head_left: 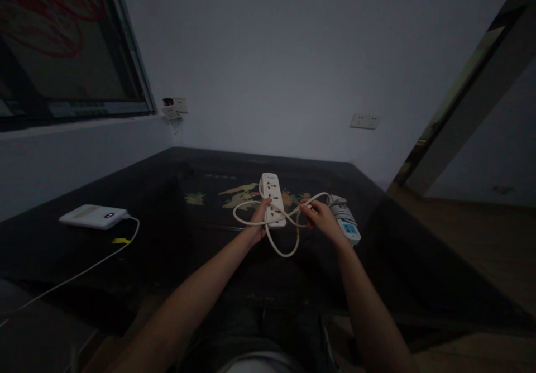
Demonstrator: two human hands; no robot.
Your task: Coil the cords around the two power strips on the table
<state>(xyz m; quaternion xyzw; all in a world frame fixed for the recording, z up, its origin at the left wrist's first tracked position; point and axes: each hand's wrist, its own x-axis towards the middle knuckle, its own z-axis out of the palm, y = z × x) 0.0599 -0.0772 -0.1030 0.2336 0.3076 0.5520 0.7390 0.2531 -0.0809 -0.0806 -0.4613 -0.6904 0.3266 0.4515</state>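
Left fingers [268, 201] curled round white power strip [274, 197], held over black bench [201, 272]; far side of grip hidden. Right fingers [307, 208] closed on white cord [286, 254], exact pinch unclear. Cord loops cross the strip, covering some sockets. Second strip [349, 229] beside right hand, wrapped in gray cord, partly covered.
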